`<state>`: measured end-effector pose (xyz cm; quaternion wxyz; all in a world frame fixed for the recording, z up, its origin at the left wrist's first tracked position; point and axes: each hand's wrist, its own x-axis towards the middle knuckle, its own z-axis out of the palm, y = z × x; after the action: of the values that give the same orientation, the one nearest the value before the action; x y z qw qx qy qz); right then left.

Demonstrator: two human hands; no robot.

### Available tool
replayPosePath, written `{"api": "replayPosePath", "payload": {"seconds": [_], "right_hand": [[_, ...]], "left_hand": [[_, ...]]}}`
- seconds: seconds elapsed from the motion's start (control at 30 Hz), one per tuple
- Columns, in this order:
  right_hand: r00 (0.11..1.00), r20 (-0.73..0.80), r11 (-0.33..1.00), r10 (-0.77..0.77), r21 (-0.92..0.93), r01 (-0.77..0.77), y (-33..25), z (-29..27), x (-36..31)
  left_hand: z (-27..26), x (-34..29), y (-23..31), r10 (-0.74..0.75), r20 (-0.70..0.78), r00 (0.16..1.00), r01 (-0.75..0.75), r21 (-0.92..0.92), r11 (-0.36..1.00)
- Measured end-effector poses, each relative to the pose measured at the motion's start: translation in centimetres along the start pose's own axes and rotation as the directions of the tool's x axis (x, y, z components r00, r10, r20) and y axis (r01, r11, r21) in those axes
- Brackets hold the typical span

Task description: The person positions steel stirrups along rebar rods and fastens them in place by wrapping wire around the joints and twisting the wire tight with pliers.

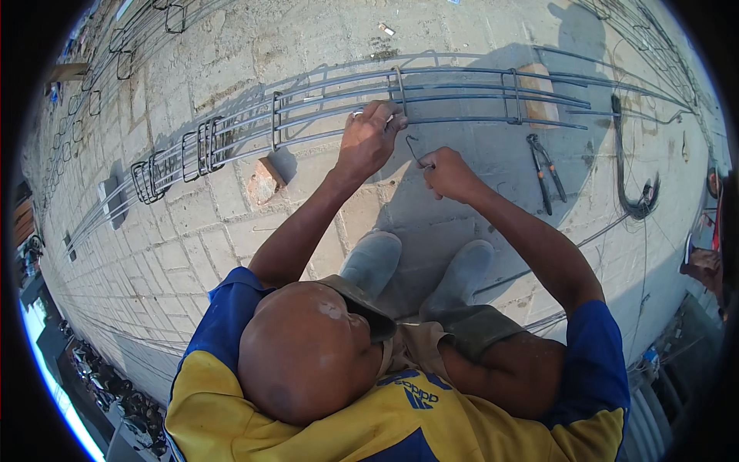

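A long rebar cage (454, 98) of thin steel bars lies across the ground in front of me. My left hand (366, 145) is closed at its near bar, fingers bent round the lower end of an upright stirrup (400, 88); any small wire between the fingertips is hidden. Just right of it, slightly nearer, my right hand (449, 175) is closed round a thin metal hook (412, 148). The curved tip points toward the cage, apart from it. More stirrups (209, 145) are bunched on the bars at left, and single ones stand along the cage.
End-cutting pincers (545, 175) with black and orange handles lie at right, near a bent bundle of dark wire (639, 202). A broken brick (265, 181) sits at left. One block (537, 94) props the cage's right part, another (112, 202) the far left. My boots (372, 260) stand close in.
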<state>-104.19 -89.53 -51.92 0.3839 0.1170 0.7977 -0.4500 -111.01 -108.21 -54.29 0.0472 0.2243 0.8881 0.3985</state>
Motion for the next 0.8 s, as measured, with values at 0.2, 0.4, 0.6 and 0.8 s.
{"api": "replayPosePath", "payload": {"seconds": [0.2,0.4,0.6,0.8], "right_hand": [[0.967,-0.12,0.936,-0.227,-0.303,0.182,-0.6,0.5,0.1],[0.913,-0.229,0.909,-0.339,-0.33,0.255,-0.5,2.3,-1.8],[0.792,-0.379,0.867,-0.479,-0.061,0.495,-1.2,5.3,-4.5],[0.946,-0.147,0.908,-0.29,0.268,0.321,0.2,4.9,-3.5]], "left_hand": [[-0.2,-2.6,1.5,0.179,-0.058,0.982,-0.173,0.099,0.98],[0.1,-1.8,0.9,0.277,-0.193,0.941,-0.25,0.152,0.956],[0.4,-2.2,1.4,-0.319,-0.057,0.946,0.259,-0.461,0.849],[0.4,-2.1,3.2,-0.61,0.33,0.72,0.548,-0.81,0.21]]}}
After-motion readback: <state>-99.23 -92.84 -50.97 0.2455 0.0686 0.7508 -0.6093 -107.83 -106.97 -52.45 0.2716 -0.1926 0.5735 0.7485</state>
